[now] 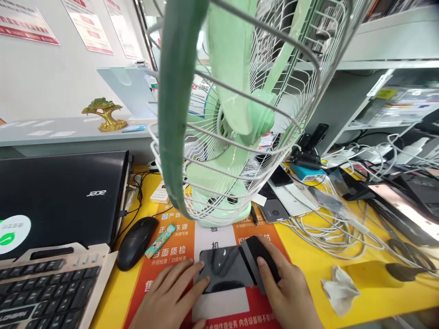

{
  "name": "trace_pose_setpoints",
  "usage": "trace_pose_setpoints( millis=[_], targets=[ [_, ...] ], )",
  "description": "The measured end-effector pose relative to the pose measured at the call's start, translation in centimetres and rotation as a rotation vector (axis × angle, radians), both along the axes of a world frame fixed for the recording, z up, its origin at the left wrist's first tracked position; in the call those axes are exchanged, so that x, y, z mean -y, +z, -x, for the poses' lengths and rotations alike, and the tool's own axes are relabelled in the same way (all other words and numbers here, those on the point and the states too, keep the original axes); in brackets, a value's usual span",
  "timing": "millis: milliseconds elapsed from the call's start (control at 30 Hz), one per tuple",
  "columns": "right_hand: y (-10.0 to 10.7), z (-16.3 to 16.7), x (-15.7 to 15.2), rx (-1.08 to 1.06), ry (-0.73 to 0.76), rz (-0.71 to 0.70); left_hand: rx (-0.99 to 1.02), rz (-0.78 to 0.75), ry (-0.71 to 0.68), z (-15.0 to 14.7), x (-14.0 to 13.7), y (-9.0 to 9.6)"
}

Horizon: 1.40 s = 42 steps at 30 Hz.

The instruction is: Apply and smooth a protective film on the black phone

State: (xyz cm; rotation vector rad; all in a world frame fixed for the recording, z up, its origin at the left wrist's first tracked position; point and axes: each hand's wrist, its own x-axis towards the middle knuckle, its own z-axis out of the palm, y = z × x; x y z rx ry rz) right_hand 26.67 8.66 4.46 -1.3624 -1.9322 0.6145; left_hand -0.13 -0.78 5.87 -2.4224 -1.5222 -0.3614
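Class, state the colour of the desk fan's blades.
Pale mint green fan blades, seen best in the head view.

The yellow table (363,274) holds a green fan (222,192), a black mouse (136,242), a keyboard (44,288), a laptop (61,196), an orange mat (164,269), white cables (329,228), phones (274,210) and a crumpled tissue (339,290).

left hand (169,297): bare, no glove, ring or watch | right hand (286,292): bare, short nails | sleeves: none visible at wrists
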Motion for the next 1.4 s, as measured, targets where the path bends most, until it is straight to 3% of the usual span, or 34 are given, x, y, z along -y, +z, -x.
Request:
trace_pose_setpoints(
  millis=[400, 633, 1000, 1400],
  targets=[
    [1.3, 0.2, -0.1, -0.028, -0.055, 0.052, 0.137, 0.084, 0.028, -0.5, 0.1, 1.0],
    [1.2, -0.5, -0.7, 0.063, -0.062, -0.027, 0.279, 0.095, 0.183, -0.6, 0.1, 1.0],
    [1.3, -0.5, -0.8, 0.052, -0.079, -0.018, 0.366, 0.176, 0.149, -0.6, 0.3, 1.3],
    [0.9, -0.8, -1.2, -0.019, -0.110, 0.130, 0.402, 0.176, 0.133, -0.4, 0.4, 0.9]
  ],
)
